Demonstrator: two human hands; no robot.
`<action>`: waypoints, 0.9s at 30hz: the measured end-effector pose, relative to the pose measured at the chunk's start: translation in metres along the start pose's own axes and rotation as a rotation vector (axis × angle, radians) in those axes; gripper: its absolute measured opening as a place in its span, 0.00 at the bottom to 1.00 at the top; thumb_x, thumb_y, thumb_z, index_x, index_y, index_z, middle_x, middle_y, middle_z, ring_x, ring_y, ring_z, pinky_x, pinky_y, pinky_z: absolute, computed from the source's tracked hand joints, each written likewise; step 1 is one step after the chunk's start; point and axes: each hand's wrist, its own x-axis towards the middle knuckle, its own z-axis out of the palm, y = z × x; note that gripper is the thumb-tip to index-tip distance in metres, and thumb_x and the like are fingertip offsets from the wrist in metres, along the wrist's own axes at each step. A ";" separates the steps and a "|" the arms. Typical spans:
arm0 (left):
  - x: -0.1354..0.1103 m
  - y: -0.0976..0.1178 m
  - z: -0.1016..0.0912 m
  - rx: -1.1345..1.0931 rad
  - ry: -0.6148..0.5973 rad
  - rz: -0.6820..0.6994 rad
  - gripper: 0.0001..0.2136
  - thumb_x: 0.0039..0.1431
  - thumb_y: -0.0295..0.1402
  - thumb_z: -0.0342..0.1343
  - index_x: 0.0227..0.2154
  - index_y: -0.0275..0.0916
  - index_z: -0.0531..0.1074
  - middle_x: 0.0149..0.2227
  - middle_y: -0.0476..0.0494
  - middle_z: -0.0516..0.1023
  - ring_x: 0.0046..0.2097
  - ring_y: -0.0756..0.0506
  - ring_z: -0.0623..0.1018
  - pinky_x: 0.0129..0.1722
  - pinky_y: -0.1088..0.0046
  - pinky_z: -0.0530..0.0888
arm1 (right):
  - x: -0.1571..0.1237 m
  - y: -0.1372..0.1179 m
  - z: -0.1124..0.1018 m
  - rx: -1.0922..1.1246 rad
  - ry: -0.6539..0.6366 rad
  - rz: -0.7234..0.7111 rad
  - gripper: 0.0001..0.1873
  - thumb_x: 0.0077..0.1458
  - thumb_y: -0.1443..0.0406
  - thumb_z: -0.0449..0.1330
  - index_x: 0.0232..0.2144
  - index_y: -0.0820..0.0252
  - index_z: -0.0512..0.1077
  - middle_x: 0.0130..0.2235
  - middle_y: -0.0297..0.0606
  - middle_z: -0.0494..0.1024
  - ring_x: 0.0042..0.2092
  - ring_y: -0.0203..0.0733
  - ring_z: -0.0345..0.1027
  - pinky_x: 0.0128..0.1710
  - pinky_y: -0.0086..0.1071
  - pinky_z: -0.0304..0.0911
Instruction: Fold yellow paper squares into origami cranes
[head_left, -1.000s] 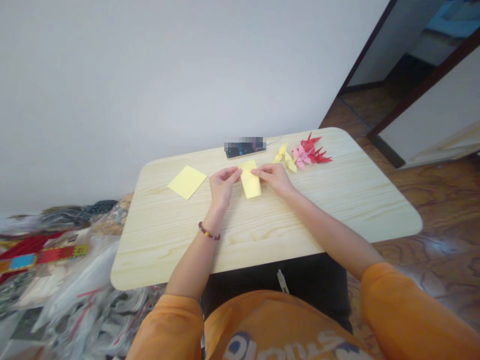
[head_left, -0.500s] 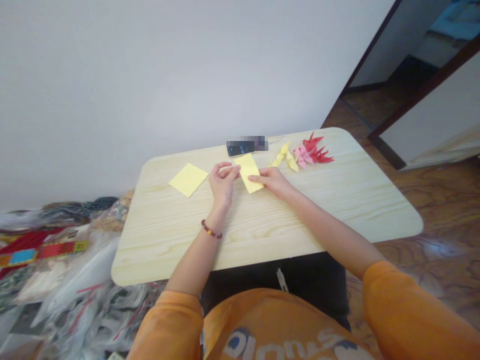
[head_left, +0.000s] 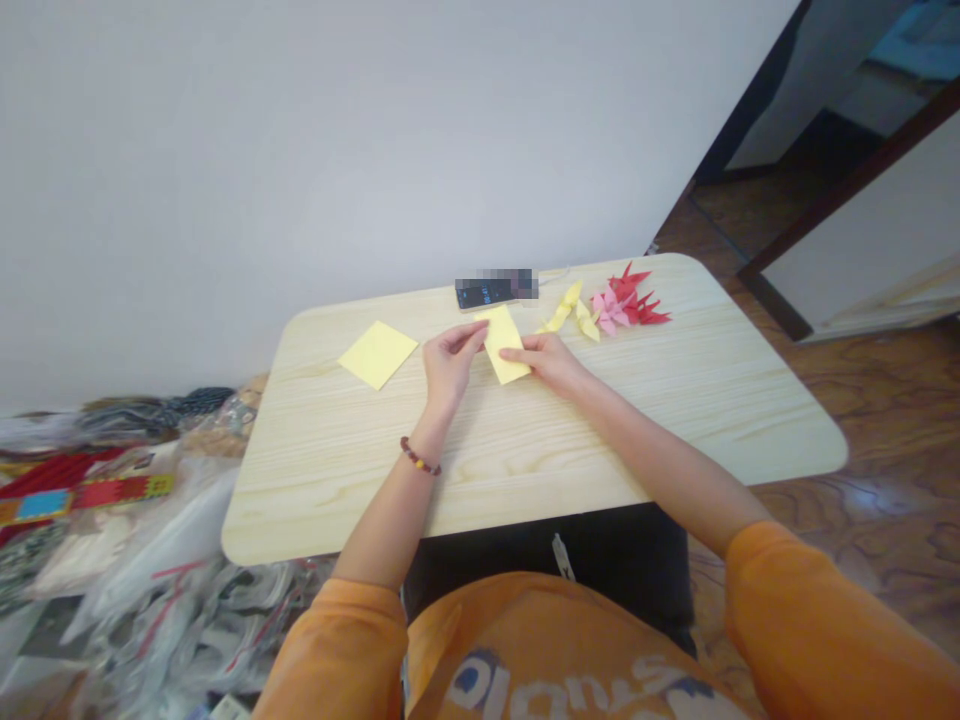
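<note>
While the folded yellow paper (head_left: 504, 345) now sits tilted on the table (head_left: 525, 470) instead of upright, its top leaning left, the right hand (head_left: 551, 362) holds its fingers pressed together against the lower edge. The left hand (head_left: 450, 362) touches the upper edge; any pinch is unclear. A yellow square (head_left: 377, 354) lies to the left, paper cranes (head_left: 622, 308) to the right.

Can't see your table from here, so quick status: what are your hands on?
Left hand and right hand both at a yellow paper rectangle. Loose yellow square to their left. Phone just behind.
</note>
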 end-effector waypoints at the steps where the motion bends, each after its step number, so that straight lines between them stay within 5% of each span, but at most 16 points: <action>1: 0.000 0.001 -0.001 0.009 -0.029 -0.010 0.11 0.46 0.36 0.64 0.33 0.37 0.80 0.40 0.41 0.81 0.39 0.45 0.80 0.42 0.68 0.77 | 0.000 0.000 0.000 0.007 0.000 0.000 0.16 0.34 0.58 0.72 0.25 0.64 0.78 0.27 0.38 0.80 0.28 0.36 0.70 0.32 0.30 0.65; 4: -0.001 0.005 -0.005 0.059 -0.100 -0.050 0.16 0.43 0.33 0.66 0.38 0.38 0.79 0.41 0.41 0.81 0.37 0.45 0.80 0.39 0.68 0.77 | 0.001 0.001 -0.001 0.039 0.002 0.000 0.16 0.34 0.58 0.72 0.25 0.64 0.78 0.28 0.38 0.80 0.29 0.36 0.71 0.32 0.30 0.65; 11: -0.001 0.006 -0.008 0.100 -0.099 -0.101 0.20 0.41 0.31 0.67 0.42 0.37 0.78 0.27 0.43 0.81 0.31 0.44 0.80 0.36 0.68 0.77 | 0.001 -0.001 0.000 0.052 -0.020 0.011 0.16 0.34 0.59 0.72 0.25 0.64 0.78 0.28 0.39 0.80 0.30 0.37 0.72 0.33 0.31 0.66; 27: 0.001 0.005 -0.008 0.039 -0.027 -0.122 0.19 0.38 0.29 0.69 0.38 0.37 0.79 0.31 0.43 0.81 0.30 0.46 0.79 0.35 0.68 0.77 | -0.001 -0.007 0.001 -0.094 0.047 -0.010 0.17 0.32 0.57 0.73 0.22 0.63 0.78 0.26 0.39 0.80 0.27 0.35 0.69 0.24 0.26 0.63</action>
